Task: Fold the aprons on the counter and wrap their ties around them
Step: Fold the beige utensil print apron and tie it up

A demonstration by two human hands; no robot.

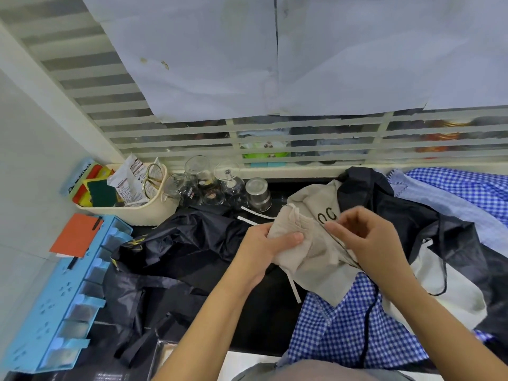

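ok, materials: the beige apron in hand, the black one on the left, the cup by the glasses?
Beige apron: matte woven cloth, likely cotton or linen; soft creases, no shine. Black apron: slick synthetic, perhaps nylon; crinkled with sheen. Cup: brushed metal, probably steel; grey reflective wall.

One beige apron point(316, 259). At least two black aprons point(178, 251) point(398, 215), left and right. Two blue gingham aprons point(343, 325) point(461, 188), near and far right. One cream apron point(445, 287). Five clear glasses point(196, 166) (they overlap, so perhaps four), one steel tumbler point(257, 193), one pair of scissors point(152, 178), one cream basket point(154, 213), one blue spice rack point(63, 298), one orange notebook point(77, 235).
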